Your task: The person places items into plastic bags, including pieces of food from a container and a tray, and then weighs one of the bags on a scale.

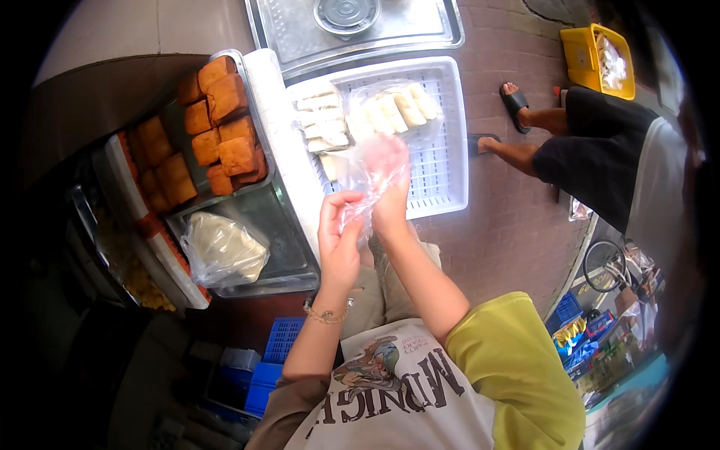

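A thin clear plastic bag (360,211) is bunched up between my two hands. My left hand (341,228) pinches its gathered film between thumb and fingers. Crumpled plastic covers part of my right hand (388,169), whose fingers are blurred, so their closure is unclear. Both hands are over the near side of a white slatted plastic crate (444,185). Inside the crate, pale tofu-like strips lie in a clear bag (408,109), just beyond my right hand. To their left is a second bagged stack of pale pieces (320,115).
Orange-brown tofu-like blocks (228,124) fill a metal tray at left, near bagged pale sheets (225,247). A metal tray (292,42) holding a round lidded container (347,12) is beyond the crate. At right stand a person in dark shorts (585,146) and a yellow bin (579,62).
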Available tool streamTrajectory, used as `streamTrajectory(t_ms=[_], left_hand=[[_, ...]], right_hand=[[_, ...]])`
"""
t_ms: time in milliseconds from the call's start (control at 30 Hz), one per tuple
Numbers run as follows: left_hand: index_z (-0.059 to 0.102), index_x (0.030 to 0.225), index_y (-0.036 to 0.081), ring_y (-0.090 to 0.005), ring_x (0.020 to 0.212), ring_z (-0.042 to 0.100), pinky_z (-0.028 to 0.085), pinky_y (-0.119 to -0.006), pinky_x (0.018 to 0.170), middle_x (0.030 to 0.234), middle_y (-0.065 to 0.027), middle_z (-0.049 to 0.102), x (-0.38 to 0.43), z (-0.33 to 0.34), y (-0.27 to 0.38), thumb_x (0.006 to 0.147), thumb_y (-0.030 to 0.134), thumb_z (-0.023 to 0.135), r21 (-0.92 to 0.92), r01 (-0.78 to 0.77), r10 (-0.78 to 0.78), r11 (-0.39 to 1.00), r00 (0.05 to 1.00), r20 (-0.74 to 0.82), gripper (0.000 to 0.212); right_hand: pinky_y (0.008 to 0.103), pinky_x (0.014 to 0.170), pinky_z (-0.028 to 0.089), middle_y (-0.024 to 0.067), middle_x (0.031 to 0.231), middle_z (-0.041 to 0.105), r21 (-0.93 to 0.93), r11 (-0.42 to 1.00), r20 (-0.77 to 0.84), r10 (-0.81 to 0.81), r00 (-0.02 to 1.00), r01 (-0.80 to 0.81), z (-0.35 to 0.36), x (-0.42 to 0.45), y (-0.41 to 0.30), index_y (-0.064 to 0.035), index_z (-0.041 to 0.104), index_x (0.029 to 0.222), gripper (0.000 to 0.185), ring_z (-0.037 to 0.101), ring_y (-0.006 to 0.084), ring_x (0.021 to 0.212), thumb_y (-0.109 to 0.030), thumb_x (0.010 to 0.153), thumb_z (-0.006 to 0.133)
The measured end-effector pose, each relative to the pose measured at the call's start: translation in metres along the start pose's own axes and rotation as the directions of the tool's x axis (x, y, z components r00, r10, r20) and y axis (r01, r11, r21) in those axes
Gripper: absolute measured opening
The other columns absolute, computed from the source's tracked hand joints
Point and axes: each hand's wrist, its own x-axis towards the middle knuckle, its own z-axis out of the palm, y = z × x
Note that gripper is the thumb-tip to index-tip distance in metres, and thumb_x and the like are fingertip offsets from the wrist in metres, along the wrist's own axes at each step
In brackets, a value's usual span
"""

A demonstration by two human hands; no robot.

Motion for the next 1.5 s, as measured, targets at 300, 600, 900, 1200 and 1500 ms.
streamTrajectory(t_ms=[300,600,900,1200,1500], left_hand=[[0.051,0.11,0.002,-0.0161,0.092,0.051,0.04,-0.024,0.08,0.105,-0.0086,0.052,0.013,0.042,-0.028,0.079,-0.002,0.046,0.315,0.062,-0.227,0.947,0.825,0.518,0.032],[0.047,0.131,0.01,-0.0239,0.113,0.044,0.032,-0.041,0.096,0.141,-0.0001,0.04,0.167,-0.001,-0.068,0.077,0.008,0.053,0.701,-0.614,0.155,-0.361,0.702,0.695,0.055],[0.044,0.133,0.014,-0.0218,0.118,0.042,0.029,-0.041,0.098,0.141,0.0019,0.04,0.157,-0.033,-0.066,0.081,0.02,0.057,0.659,-0.606,0.114,-0.445,0.692,0.713,0.054],[0.046,0.131,0.013,-0.0239,0.114,0.044,0.034,-0.04,0.094,0.141,-0.0011,0.04,0.16,-0.019,-0.063,0.076,0.011,0.058,0.744,-0.587,0.148,-0.318,0.745,0.651,0.057],[0.047,0.13,0.012,-0.0255,0.112,0.045,0.035,-0.041,0.093,0.139,-0.0023,0.041,0.16,-0.017,-0.068,0.075,0.01,0.058,0.771,-0.587,0.207,-0.246,0.746,0.633,0.056]], right_hand=[[0.0485,0.096,0.034,0.0199,0.121,0.041,-0.892,0.096,0.352,-0.465,0.812,0.441,-0.077,0.101,-0.043,-0.0006,0.042,0.123,0.086,0.04,0.0376,0.113,-0.036,0.057,0.085],[0.0516,0.105,0.025,0.0287,0.136,0.033,-0.904,0.077,0.376,-0.323,0.868,0.42,-0.079,0.132,-0.002,0.0034,0.028,0.137,0.1,0.033,0.0433,0.122,-0.052,0.068,0.074],[0.0505,0.1,0.03,0.0263,0.133,0.038,-0.92,-0.222,0.383,-0.337,0.86,0.323,-0.063,0.146,0.018,0.005,0.028,0.136,0.096,0.042,0.0392,0.118,-0.052,0.07,0.069],[0.0445,0.086,0.044,0.0211,0.114,0.055,-0.896,-0.32,0.41,-0.334,0.849,0.307,-0.072,0.14,0.025,0.0052,0.048,0.122,0.077,0.054,0.0357,0.1,-0.041,0.066,0.071],[0.0423,0.082,0.049,0.0226,0.111,0.058,-0.944,-0.001,0.328,-0.116,0.938,0.33,-0.088,0.177,-0.003,-0.0022,0.049,0.124,0.072,0.058,0.0358,0.099,-0.035,0.066,0.076]])
